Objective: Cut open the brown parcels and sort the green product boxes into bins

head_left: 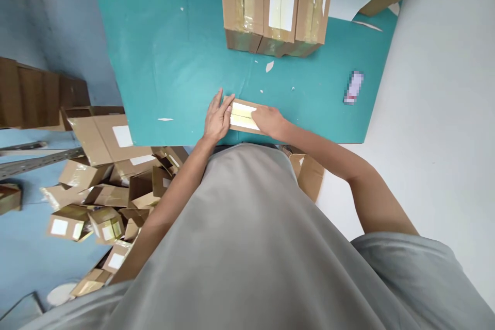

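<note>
A narrow brown cardboard box (236,128) lies near the front edge of the teal table, its long side running left to right. On its top is a white label (243,109) with yellowish bands and a dark seam along the middle. My left hand (218,117) rests at the box's left end, fingers stretched and spread, with fingertips at its far corner. My right hand (269,120) lies over the right part of the box, fingers curled down onto the label. Whatever those fingers may hold is hidden.
Three taped cardboard boxes (281,36) stand side by side at the table's back. Paper scraps (269,66) and a blurred-out item (353,87) lie on the table (166,51). Several opened boxes (112,196) are piled on the floor at left. A white wall (436,113) borders the right.
</note>
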### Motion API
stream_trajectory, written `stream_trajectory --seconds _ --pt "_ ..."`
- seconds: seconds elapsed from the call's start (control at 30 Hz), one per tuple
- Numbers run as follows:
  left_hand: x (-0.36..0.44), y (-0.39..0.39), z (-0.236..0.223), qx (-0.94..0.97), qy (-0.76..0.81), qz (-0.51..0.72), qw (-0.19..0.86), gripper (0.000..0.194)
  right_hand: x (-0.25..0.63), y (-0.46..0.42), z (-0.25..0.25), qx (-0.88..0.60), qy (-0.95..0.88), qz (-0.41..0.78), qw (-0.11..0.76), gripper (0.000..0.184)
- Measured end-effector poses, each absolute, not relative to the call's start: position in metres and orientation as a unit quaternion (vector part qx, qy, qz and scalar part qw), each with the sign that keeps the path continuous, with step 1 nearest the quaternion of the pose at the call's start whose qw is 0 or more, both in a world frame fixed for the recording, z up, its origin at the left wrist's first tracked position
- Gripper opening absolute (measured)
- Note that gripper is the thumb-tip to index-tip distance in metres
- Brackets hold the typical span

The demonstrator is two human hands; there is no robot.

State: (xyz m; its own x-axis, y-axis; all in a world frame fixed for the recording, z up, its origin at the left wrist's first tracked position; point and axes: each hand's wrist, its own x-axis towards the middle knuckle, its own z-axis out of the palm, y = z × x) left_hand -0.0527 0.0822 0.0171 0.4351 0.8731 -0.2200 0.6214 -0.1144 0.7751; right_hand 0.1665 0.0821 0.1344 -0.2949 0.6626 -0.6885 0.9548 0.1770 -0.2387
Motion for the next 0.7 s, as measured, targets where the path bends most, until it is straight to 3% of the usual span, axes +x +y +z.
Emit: stream_trajectory --seconds 0.17,0.4,0.47,0.57,0.7 --pt "-0.047 0.079 0.017 0.723 0.517 0.162 0.427 0.080 0.231 0.041 0.164 0.572 0.696 -0.293 0.320 0.035" --pt "-0.044 0.072 0.007 0.723 0.519 0.167 0.425 0.078 0.260 0.011 0.175 0.602 0.688 -0.289 0.284 0.030" --pt "-0.049 0.073 0.005 0.708 0.522 0.194 0.436 0.079 0.277 0.005 0.172 0.609 0.696 -0.301 0.233 0.031" --pt "-0.059 0.077 0.004 0.688 0.532 0.221 0.441 0.082 0.304 -0.005 0.153 0.661 0.663 -0.342 0.083 0.037" --pt "-0.075 0.083 0.001 0.674 0.561 0.226 0.424 0.083 0.303 -0.009 0.097 0.773 0.433 -0.448 -0.114 0.044"
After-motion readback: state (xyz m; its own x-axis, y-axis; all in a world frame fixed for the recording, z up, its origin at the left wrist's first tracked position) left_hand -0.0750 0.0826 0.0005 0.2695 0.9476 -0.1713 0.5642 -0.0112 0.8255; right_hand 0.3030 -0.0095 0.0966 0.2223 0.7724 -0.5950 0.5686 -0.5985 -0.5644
